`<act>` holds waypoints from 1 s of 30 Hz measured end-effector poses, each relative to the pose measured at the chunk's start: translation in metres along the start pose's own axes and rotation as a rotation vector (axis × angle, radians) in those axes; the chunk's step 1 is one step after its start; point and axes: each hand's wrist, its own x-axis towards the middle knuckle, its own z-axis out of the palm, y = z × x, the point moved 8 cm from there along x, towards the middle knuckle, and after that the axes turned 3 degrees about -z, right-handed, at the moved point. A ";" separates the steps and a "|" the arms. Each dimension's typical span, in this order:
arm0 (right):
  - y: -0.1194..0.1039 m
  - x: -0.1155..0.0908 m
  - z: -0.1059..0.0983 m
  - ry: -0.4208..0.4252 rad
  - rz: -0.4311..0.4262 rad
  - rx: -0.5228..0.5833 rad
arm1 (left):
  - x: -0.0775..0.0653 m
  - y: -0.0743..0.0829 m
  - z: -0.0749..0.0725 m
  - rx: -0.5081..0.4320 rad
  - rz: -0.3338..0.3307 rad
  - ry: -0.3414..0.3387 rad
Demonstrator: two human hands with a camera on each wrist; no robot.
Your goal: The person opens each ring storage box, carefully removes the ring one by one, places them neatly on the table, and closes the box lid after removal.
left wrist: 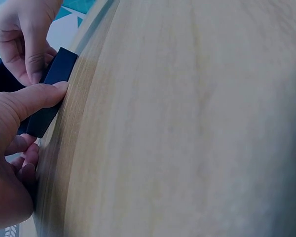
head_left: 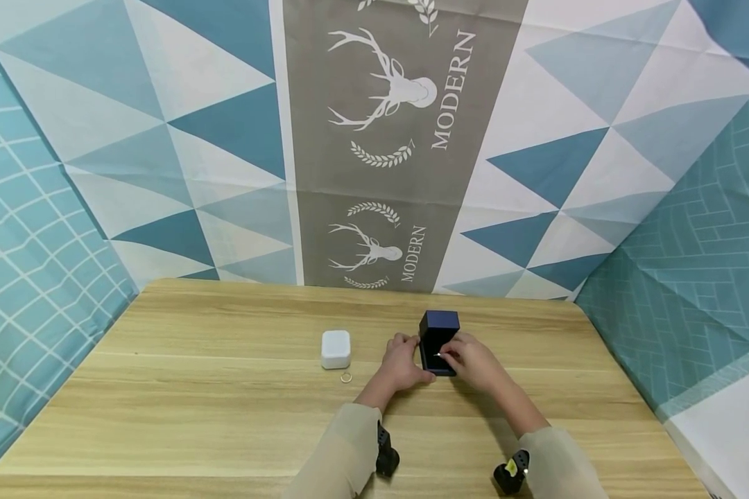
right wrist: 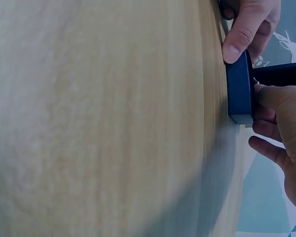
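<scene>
A dark blue jewelry box (head_left: 441,320) stands on the table with its lid raised and its black inside facing the person. My left hand (head_left: 403,363) grips the base from the left, its thumb along the front edge and its fingers by the side. Over the box's inside, my right hand (head_left: 474,362) pinches a small sparkling silver ring (right wrist: 255,80) between thumb and forefinger. Most of this ring is hidden by the fingertips. In the left wrist view, the left thumb presses on the box's front wall (left wrist: 45,116).
A small white box (head_left: 336,348) with rounded corners sits left of the hands. Just in front of it lies another thin ring (head_left: 346,378). The wooden table (head_left: 193,395) meets a patterned cloth backdrop (head_left: 225,152) at its far edge, with more cloth at both sides.
</scene>
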 end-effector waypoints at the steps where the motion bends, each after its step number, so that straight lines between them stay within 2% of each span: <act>1: -0.001 0.000 -0.001 0.007 -0.009 -0.015 | 0.000 0.000 0.000 0.003 0.000 0.001; 7: -0.006 0.000 0.000 0.012 -0.058 -0.077 | 0.000 0.000 0.000 -0.002 -0.002 0.002; 14: -0.009 -0.002 0.001 0.013 -0.091 -0.074 | -0.001 -0.002 0.003 -0.011 -0.010 -0.006; 30: -0.008 -0.005 -0.004 0.057 -0.087 -0.052 | -0.002 0.002 0.000 -0.019 0.007 0.004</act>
